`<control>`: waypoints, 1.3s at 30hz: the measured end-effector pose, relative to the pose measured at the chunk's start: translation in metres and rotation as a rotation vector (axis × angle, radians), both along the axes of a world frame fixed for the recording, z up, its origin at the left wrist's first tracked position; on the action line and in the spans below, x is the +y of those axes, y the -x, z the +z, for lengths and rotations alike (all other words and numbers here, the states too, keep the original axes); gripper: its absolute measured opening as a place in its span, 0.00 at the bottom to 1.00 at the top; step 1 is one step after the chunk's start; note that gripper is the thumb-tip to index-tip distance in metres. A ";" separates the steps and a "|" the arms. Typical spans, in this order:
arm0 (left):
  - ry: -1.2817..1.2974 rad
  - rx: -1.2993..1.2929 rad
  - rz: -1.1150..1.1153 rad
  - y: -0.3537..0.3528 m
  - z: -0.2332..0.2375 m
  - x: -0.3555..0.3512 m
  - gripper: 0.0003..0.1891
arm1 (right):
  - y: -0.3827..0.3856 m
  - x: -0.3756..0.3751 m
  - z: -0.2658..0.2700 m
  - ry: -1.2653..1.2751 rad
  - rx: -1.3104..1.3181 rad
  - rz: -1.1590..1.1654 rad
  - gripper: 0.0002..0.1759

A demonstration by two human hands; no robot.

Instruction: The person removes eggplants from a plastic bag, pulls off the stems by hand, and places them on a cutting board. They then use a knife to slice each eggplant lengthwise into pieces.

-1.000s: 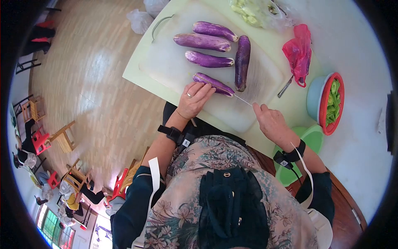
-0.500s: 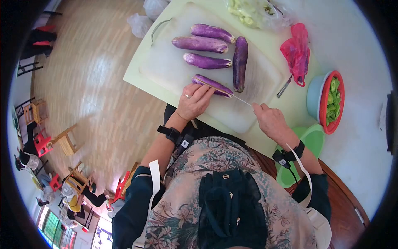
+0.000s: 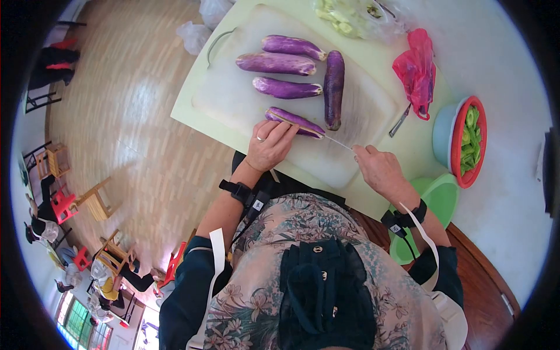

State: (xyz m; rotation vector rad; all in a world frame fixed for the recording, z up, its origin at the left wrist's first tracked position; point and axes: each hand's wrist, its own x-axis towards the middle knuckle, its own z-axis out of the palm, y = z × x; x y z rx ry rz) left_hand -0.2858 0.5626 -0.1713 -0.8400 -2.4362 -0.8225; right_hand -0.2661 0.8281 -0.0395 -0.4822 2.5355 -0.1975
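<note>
A purple eggplant (image 3: pixel 280 114) with a long pale cut along it lies on the near part of the white cutting board (image 3: pixel 315 154). My left hand (image 3: pixel 270 144) presses it down, its fingers closed over the near side. My right hand (image 3: pixel 380 170) grips a knife (image 3: pixel 338 142) whose thin blade is seen edge-on and runs to the eggplant's right end. The handle is hidden in my fist. Beyond, three eggplants (image 3: pixel 287 88) lie roughly side by side, and a darker one (image 3: pixel 333 90) lies crosswise to their right.
Right of the board are a metal-handled tool (image 3: pixel 399 121), a pink plastic bag (image 3: pixel 416 76), a red basket (image 3: pixel 455 149) of green vegetable pieces and a green basin (image 3: pixel 440 198). A clear bag (image 3: pixel 344 20) of pale pieces sits at the back. People and stools (image 3: pixel 61 204) are far left.
The board and its eggplants sit slightly further left in view. Both hands keep nearly the same hold, with the knife still at the eggplant's right end.
</note>
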 end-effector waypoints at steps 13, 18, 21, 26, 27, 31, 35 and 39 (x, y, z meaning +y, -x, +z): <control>-0.016 0.010 0.021 -0.002 -0.007 0.001 0.21 | 0.005 0.006 -0.004 0.089 -0.073 -0.108 0.13; -0.010 0.012 0.013 -0.002 -0.005 0.000 0.21 | 0.009 0.001 0.005 0.123 -0.110 -0.101 0.11; -0.015 0.011 0.010 -0.001 -0.004 0.000 0.22 | 0.007 -0.012 0.015 -0.025 -0.117 -0.048 0.09; -0.014 0.001 0.009 -0.001 -0.004 0.000 0.22 | 0.004 -0.016 0.017 -0.139 -0.083 -0.017 0.11; -0.019 0.006 0.011 -0.001 -0.004 0.000 0.22 | 0.006 -0.017 0.018 -0.139 -0.083 -0.016 0.11; -0.032 0.005 0.019 -0.001 -0.005 0.000 0.22 | 0.013 -0.019 0.027 -0.048 -0.078 -0.026 0.07; -0.029 -0.010 0.025 -0.001 -0.003 0.001 0.22 | 0.012 -0.026 0.038 -0.137 -0.056 0.018 0.08; -0.018 -0.008 0.042 -0.001 -0.001 0.002 0.22 | 0.011 -0.030 0.043 -0.139 -0.048 -0.001 0.08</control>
